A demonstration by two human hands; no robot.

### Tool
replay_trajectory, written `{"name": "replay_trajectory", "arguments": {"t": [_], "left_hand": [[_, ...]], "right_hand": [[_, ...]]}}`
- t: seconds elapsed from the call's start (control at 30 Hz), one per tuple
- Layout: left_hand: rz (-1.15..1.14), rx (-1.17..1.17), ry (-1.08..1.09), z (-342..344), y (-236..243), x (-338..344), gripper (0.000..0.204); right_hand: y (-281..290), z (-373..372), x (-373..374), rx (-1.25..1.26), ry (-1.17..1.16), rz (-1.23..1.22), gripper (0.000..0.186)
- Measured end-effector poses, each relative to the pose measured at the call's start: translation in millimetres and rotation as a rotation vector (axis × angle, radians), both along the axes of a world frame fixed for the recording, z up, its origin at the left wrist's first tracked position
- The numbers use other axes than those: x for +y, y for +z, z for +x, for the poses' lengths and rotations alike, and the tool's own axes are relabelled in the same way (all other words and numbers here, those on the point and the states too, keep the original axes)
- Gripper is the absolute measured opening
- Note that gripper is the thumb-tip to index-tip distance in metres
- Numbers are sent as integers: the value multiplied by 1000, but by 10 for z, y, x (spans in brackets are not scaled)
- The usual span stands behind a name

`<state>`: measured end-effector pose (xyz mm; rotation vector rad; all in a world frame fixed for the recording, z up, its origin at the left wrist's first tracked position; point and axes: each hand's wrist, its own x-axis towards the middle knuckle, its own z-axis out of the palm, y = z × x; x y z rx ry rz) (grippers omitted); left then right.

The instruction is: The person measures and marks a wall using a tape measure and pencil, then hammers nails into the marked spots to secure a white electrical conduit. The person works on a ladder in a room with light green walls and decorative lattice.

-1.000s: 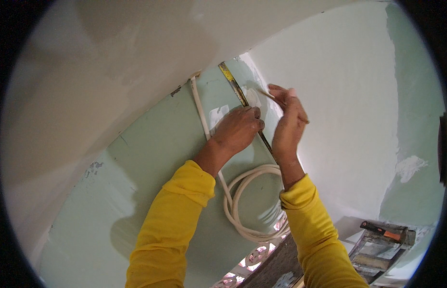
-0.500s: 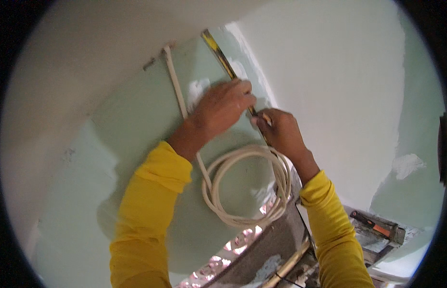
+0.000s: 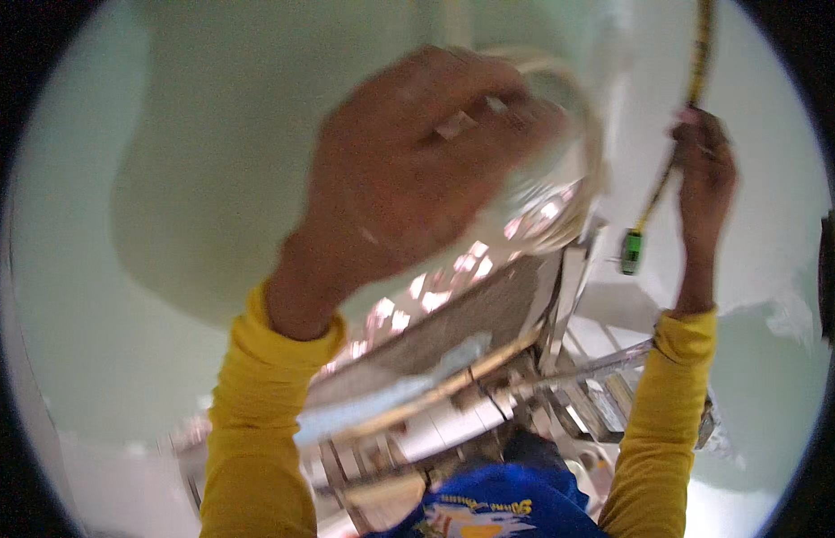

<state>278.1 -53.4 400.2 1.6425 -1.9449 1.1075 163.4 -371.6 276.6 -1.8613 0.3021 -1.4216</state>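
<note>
My left hand (image 3: 408, 170), large and blurred in the middle, has its fingers curled in. Pale bits show between them, but what it holds, if anything, I cannot make out. Behind its fingertips hangs a coil of cream-coloured cable (image 3: 597, 161), partly covered by the hand. To the right, my right hand (image 3: 707, 161) grips the yellow-and-black blade of a tape measure. The blade runs up past the hand to the top of the view. Below the hand, the green-and-black tape measure case (image 3: 631, 252) dangles from the blade.
A pale green wall (image 3: 211, 197) fills the left, meeting a white wall on the right. Bright patterned openings (image 3: 426, 296) run above a grey-brown ledge (image 3: 435, 332). Lower right stand metal ladder-like rails (image 3: 606, 403). A dark object (image 3: 828, 278) sits at the right rim.
The hands have separated: the left has come nearer the camera, off the tape blade; the right has moved right, pulling the blade away from the wall corner. The view has tilted downward.
</note>
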Motion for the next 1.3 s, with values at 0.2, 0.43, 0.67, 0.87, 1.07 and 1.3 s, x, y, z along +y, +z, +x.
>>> {"name": "replay_trajectory", "arguments": {"t": [0.2, 0.43, 0.67, 0.87, 1.07, 1.3], "left_hand": [[-132, 714, 138, -1154, -2183, 1154, 33], [-278, 1374, 262, -2190, -3162, 1733, 24], [-485, 1417, 504, -2441, -3245, 2171, 42], [-702, 1304, 697, -2385, -3374, 2313, 33], [-752, 1322, 721, -2373, -3391, 2419, 21], [-774, 1380, 619, -2522, -3429, 2732, 15]], "right_hand": [[-424, -543, 494, 84, 21, -69, 39], [-1048, -881, 2197, 494, 14, 121, 35], [-1560, -984, 3444, 750, 470, 53, 40], [-1576, -749, 3794, 834, 766, -3, 24], [-1468, -492, 4195, 633, 1076, -207, 28], [-1358, -570, 4725, 635, 1202, -112, 27]]}}
